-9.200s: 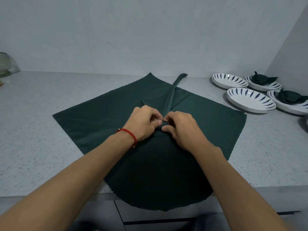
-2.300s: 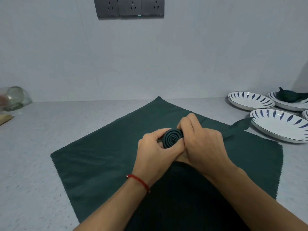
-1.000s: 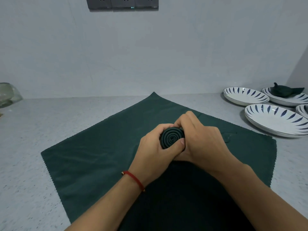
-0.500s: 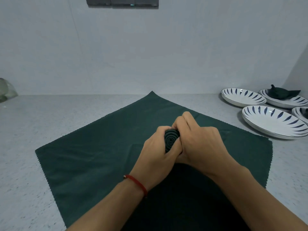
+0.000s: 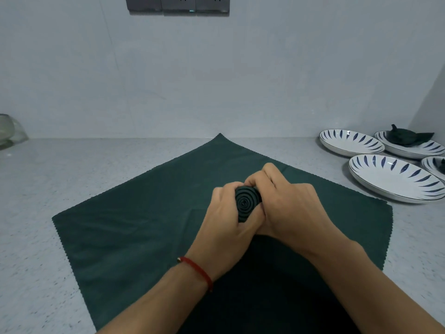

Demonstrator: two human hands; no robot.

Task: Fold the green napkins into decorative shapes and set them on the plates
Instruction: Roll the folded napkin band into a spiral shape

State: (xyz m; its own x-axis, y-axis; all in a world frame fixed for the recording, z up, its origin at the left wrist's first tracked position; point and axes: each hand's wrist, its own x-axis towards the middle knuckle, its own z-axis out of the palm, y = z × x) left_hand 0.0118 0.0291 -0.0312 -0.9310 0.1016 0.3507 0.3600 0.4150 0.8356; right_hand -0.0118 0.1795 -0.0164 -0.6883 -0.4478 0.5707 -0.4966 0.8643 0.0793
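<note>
A tightly coiled dark green napkin roll (image 5: 247, 202) is gripped from both sides — the left hand (image 5: 227, 225) and right hand (image 5: 290, 208) are curled round it (spiral end facing up) — above the spread dark green cloth (image 5: 134, 227) on the speckled grey counter (image 5: 72, 169).

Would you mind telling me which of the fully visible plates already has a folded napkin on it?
The far right plate by the wall corner: a dark green folded napkin sits on it. The other two are bare.
</note>
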